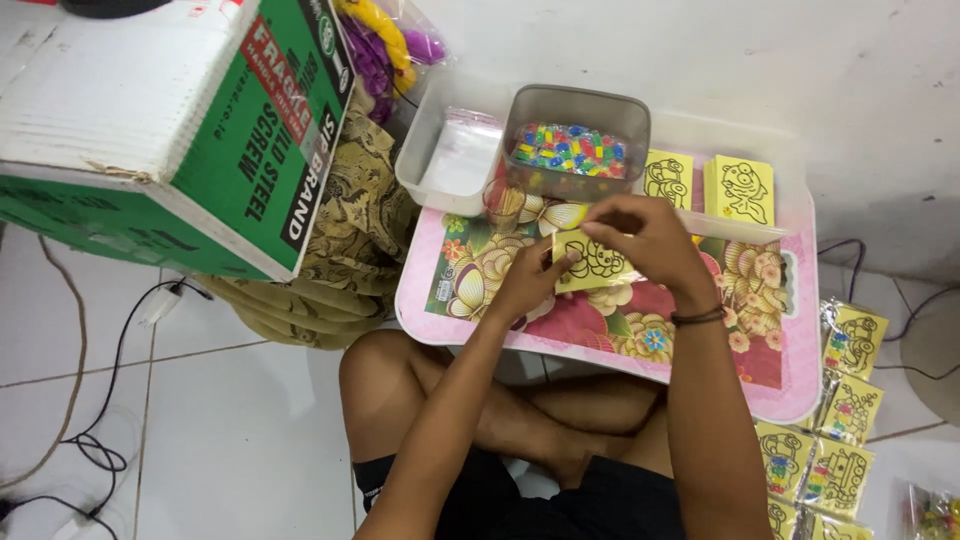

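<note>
Left hand (528, 282) and right hand (640, 238) both pinched small yellow card with black cartoon outline (592, 262), held flat just above pink floral worktop (620, 330) for two-sided grip. Grey tub of coloured beads (577, 140) sat just beyond hands, inside white tray (430, 150); yellow card stacks (740, 188) beyond right hand, within reach.

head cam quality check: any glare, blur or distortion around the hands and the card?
Head view: even, soft indoor light, faint shadows under the hands. Left hand and right hand are reasonably sharp, and the yellow card has readable line art. Mild glare on the plastic bags in the tray. Wide-angle bending at the edges, visible on the green box.
</note>
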